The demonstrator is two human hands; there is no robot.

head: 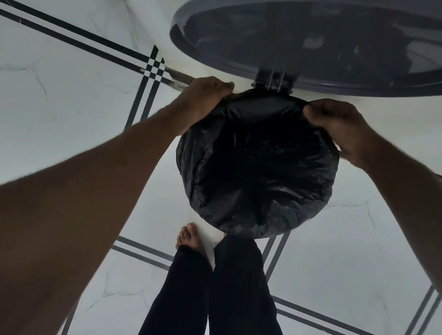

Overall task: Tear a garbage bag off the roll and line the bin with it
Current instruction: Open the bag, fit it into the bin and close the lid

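Both hands, left hand [206, 98] and right hand [340, 126], pinch the black garbage bag [256, 167] over the bin's far edge, above white marble-tiled floor [63, 83].

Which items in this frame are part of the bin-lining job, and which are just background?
In the job:
- garbage bag, black, stretched over the bin's mouth
- left hand, gripping the bag's edge
- right hand, gripping the bag's edge
- bin lid, raised

Background:
- tiled floor
- bare foot
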